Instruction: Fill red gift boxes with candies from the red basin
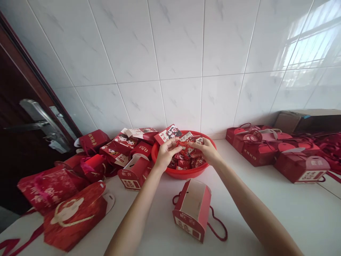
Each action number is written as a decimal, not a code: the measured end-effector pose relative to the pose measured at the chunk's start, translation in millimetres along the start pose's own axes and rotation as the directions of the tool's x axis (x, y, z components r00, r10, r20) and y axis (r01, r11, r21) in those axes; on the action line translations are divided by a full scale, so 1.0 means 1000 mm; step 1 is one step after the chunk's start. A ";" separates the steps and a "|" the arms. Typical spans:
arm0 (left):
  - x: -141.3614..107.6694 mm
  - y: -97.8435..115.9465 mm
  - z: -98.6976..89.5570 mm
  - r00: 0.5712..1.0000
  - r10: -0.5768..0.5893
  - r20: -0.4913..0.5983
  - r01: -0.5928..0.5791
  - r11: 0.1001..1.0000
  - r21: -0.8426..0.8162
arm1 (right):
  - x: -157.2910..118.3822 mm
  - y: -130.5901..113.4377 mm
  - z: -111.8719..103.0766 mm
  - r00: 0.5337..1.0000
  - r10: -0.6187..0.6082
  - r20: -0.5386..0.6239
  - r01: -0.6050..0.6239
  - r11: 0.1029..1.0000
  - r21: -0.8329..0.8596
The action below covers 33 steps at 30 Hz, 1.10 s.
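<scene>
Over a red plastic basin point(189, 173), my left hand point(168, 153) and my right hand point(207, 150) face each other with fingertips pinched. Between them is a small red packet point(183, 144), partly covered by the fingers; its contents do not show. Several red printed packets point(183, 164) fill the basin below. A red printed box point(168, 133) leans on the basin's back left rim. Nearer to me, between my forearms, stands a red gift box point(191, 209) with a pale top and a dark red cord handle point(222, 231).
Red gift boxes and bags point(76, 215) crowd the table's left side. More red boxes point(262, 151) stand at the right, near a brown carton point(309, 119). Behind is a tiled wall point(178, 53); at far left, a dark door with a metal handle point(39, 121).
</scene>
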<state>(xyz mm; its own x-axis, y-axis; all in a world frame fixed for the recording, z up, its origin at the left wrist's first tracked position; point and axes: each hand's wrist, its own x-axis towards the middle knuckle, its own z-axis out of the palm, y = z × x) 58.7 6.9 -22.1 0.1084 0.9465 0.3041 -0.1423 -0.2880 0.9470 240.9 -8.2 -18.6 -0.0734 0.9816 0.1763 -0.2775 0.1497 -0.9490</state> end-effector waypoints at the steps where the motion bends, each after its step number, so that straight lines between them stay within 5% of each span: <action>1: -0.004 0.008 0.000 1.000 0.001 0.020 -0.002 1.000 0.016 | -0.004 -0.006 0.001 0.999 -0.021 0.025 0.021 1.000 0.000; 7: -0.040 0.065 -0.003 0.981 0.121 0.153 -0.140 0.982 0.124 | -0.046 -0.052 0.012 0.959 -0.184 0.214 0.213 0.970 -0.118; 13: -0.066 0.096 -0.009 0.950 -0.008 0.313 -0.079 0.961 0.264 | -0.069 -0.070 0.014 0.924 -0.190 0.332 0.278 0.929 -0.243; 22: -0.074 0.093 0.004 0.975 -0.058 0.215 -0.006 0.958 0.286 | -0.075 -0.079 0.011 0.901 -0.118 0.417 0.295 0.872 -0.390; 27: -0.077 0.092 0.007 0.957 -0.034 0.288 -0.065 0.942 0.330 | -0.076 -0.080 0.008 0.903 -0.111 0.415 0.295 0.862 -0.412; 33: -0.088 0.093 0.005 0.886 -0.141 0.442 -0.098 0.874 0.475 | -0.074 -0.080 0.007 0.928 -0.131 0.348 0.272 0.878 -0.394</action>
<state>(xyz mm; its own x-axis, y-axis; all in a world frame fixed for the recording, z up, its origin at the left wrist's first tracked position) 41.1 -103.8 40.1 0.5512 0.8145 0.1812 0.3326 -0.4136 0.8475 261.3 -93.5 45.8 -0.3652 0.8502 0.3791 0.1138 0.4450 -0.8883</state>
